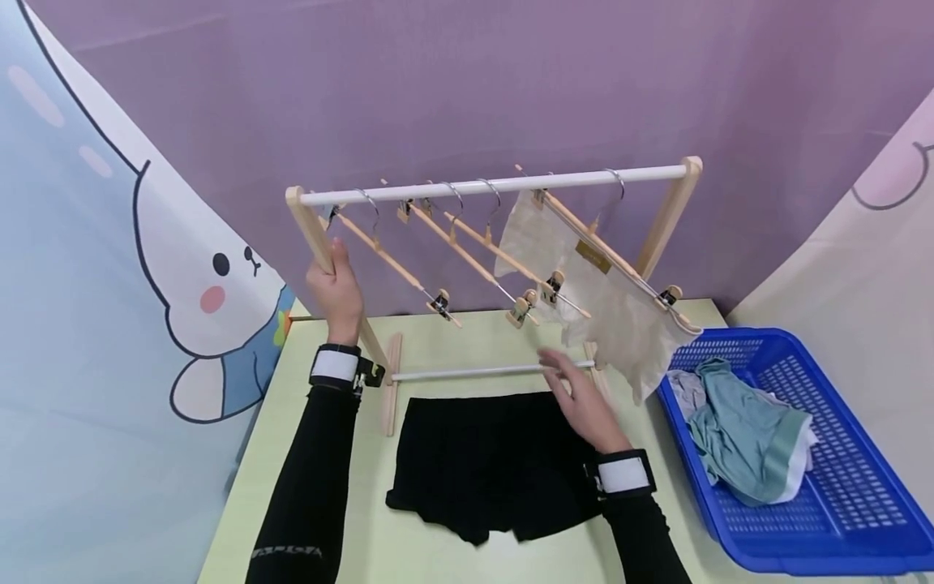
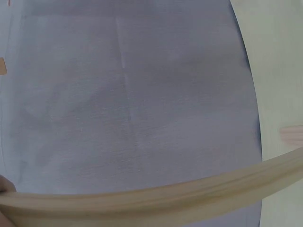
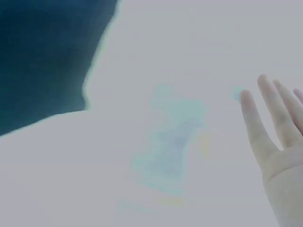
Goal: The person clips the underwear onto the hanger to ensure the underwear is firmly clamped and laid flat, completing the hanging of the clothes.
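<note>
My left hand [image 1: 337, 294] grips the left wooden post [image 1: 310, 225] of a small clothes rack; the left wrist view has the post [image 2: 156, 205] along its bottom edge. My right hand [image 1: 584, 410], fingers extended and holding nothing, hovers over the upper right of black shorts [image 1: 489, 462] spread on the table. In the right wrist view that hand [image 3: 284, 137] has its fingers straight. From the rack's white top bar [image 1: 423, 192] hang several wooden clip hangers [image 1: 387, 261]. The rightmost hanger [image 1: 576, 223] carries a beige cloth garment [image 1: 620, 324] with a brown label.
A blue plastic basket [image 1: 861, 519] on the right contains a green garment [image 1: 751, 434] among other crumpled clothes. The rack's lower white bar [image 1: 467, 372] runs just behind the shorts. Purple curtain [image 1: 467, 81] hangs behind the pale green table [image 1: 343, 487].
</note>
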A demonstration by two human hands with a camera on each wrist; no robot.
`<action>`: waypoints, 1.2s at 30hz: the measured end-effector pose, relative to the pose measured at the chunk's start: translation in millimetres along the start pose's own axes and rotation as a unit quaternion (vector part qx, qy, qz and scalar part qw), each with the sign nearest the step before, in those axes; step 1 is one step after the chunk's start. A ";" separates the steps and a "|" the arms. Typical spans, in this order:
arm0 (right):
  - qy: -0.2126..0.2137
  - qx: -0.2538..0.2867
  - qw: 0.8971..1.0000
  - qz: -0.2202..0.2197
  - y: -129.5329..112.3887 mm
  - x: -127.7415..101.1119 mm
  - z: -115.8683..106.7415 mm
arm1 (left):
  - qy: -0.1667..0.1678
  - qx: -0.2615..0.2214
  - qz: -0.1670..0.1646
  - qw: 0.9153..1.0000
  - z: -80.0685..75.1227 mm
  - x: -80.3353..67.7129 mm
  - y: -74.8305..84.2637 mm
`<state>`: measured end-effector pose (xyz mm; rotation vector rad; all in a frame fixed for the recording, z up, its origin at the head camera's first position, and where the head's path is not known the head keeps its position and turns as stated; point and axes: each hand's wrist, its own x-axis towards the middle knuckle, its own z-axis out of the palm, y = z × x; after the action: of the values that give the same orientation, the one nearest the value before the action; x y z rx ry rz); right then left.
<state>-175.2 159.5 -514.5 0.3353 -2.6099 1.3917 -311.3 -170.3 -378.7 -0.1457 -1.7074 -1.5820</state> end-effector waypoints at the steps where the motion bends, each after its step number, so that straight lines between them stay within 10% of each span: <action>1: 0.016 0.019 1.000 -0.019 -10.0 4.7 -5.5 | 0.000 0.000 0.000 1.000 0.2 0.2 0.1; 12: 0.159 0.182 0.959 -0.149 -91.0 29.1 -44.8 | 0.002 -0.001 -0.011 1.000 -1.9 0.8 -1.8; 36: 0.171 0.168 0.955 -0.177 -113.2 43.5 -39.4 | -0.006 -0.002 -0.007 1.000 0.5 0.5 -1.6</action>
<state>-184.6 126.0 -391.8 0.5233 -1.9241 1.5889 -312.7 -170.4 -379.6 -0.1446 -1.7184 -1.5978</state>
